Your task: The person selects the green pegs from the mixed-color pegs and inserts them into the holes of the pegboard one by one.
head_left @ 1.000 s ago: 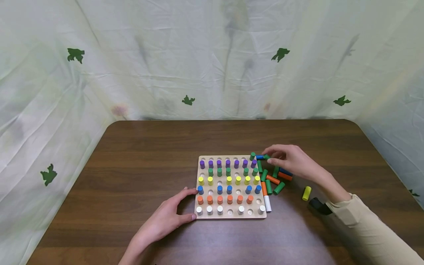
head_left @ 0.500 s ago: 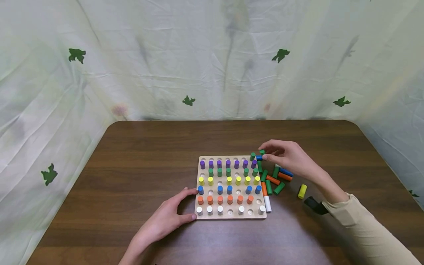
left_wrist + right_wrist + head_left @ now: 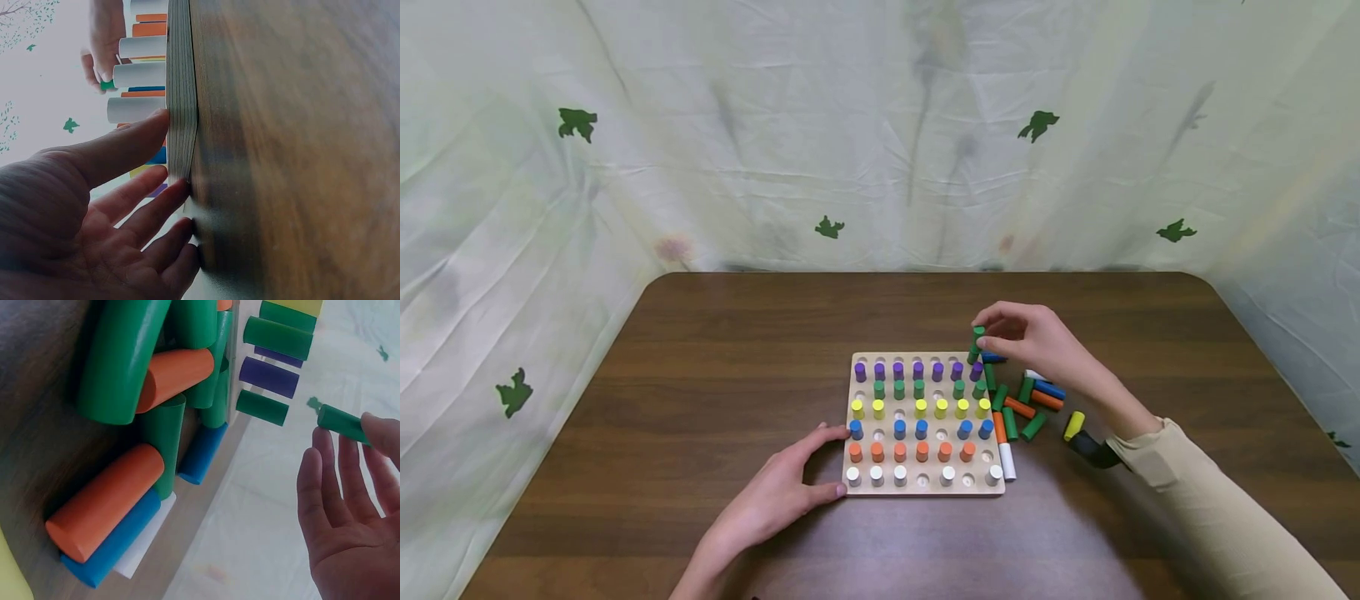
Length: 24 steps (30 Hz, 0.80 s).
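Note:
A wooden pegboard (image 3: 922, 493) carries rows of purple, green, yellow, blue, orange and white pegs, with some bare holes among them. My right hand (image 3: 1033, 337) pinches a green peg (image 3: 340, 422) between thumb and fingertips, just above the board's back right corner. Below it, another green peg (image 3: 262, 407) stands in the back row; in the head view the two overlap, and the right wrist view shows them apart. My left hand (image 3: 775, 492) touches the board's left edge, its thumb (image 3: 140, 140) at the near corner and the other fingers extended along the side.
Loose green, orange, blue and white pegs lie along the board's right side, an orange peg (image 3: 1047, 401) among them. A yellow peg (image 3: 1074, 426) lies farther right, beside the black wrist device (image 3: 1093, 452). Light curtains stand behind the brown table (image 3: 737, 333).
My right hand has lifted the green peg from beside the board and carried it left, over the back right corner. The left hand and the board stay in place.

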Tool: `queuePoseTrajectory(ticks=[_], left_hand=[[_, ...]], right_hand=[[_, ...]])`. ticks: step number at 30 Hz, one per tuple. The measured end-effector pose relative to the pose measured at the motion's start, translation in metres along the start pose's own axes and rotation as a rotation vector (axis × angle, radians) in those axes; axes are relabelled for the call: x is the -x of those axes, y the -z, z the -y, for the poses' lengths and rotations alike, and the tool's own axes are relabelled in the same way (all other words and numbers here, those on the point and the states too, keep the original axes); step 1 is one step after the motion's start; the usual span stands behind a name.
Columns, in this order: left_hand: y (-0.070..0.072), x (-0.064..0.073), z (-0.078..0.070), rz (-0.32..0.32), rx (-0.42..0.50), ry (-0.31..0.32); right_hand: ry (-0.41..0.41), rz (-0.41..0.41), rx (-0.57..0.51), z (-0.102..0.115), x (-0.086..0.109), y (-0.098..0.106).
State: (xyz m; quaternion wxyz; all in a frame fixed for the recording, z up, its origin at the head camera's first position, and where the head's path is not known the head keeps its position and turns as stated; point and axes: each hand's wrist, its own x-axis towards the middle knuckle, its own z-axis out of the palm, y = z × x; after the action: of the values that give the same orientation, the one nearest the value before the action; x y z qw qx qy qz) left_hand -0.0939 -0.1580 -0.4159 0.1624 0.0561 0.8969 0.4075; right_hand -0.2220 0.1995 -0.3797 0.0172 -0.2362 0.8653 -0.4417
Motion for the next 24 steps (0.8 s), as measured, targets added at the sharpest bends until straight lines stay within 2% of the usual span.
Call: queuePoseTrajectory(ticks=[12,24], left_hand=[[0.000,-0.001,0.000,0.001,0.006,0.004],[-0.002,-0.002,0.000,0.005,-0.012,0.028]], right_hand=[[-0.016,0.079,-0.001,-0.010,-0.020,-0.014],[-0.009,0.157,0.047,-0.018,-0.026,-0.021]])
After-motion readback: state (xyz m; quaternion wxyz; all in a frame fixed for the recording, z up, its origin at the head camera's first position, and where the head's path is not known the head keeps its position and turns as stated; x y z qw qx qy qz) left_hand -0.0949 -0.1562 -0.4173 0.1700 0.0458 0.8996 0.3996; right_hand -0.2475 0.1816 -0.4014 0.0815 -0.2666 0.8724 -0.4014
